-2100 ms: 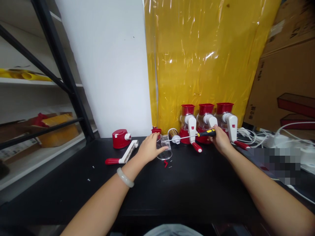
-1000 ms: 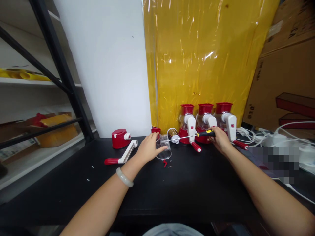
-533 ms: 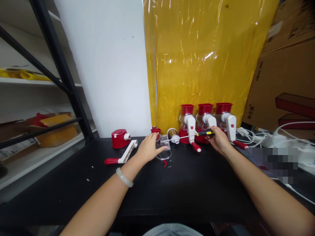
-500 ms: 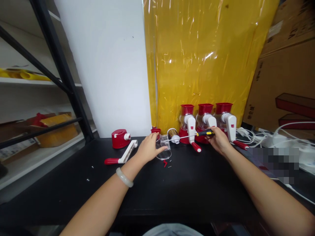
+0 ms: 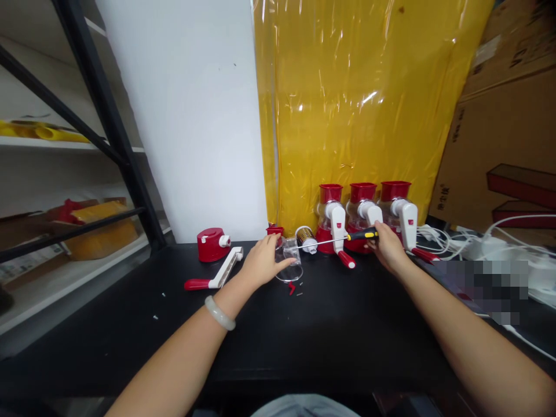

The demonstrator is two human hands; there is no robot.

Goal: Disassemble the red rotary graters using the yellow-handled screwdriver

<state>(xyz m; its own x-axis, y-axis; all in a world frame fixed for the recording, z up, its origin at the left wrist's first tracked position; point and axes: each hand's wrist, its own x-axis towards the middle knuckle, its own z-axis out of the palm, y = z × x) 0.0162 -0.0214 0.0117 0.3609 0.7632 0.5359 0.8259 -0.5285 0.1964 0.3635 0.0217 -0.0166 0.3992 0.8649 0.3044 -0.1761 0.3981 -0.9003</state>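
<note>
My left hand (image 5: 260, 260) is closed around a clear plastic grater housing (image 5: 290, 267) that lies on its side. In my right hand (image 5: 388, 246) is a screwdriver (image 5: 361, 234) with a black and yellow handle; its long shaft points left and its tip meets the clear housing. Just behind the housing lies a grating drum (image 5: 306, 240) with a white end. A small red part (image 5: 291, 288) and tiny metal pieces (image 5: 299, 293) rest in front of it. To the left are a red grater base (image 5: 212, 245) and a white crank handle (image 5: 223, 271) with a red grip.
Three assembled rotary graters (image 5: 331, 220) stand at the back right of the black table (image 5: 330, 341). White cables (image 5: 443, 240) and a cardboard box (image 5: 499, 139) are on the right. A black-framed shelf (image 5: 99, 104) stands at left. Small bits (image 5: 155, 317) lie on the table.
The fingers of my right hand have shifted slightly on the screwdriver handle. My left hand and the clear housing stay in place.
</note>
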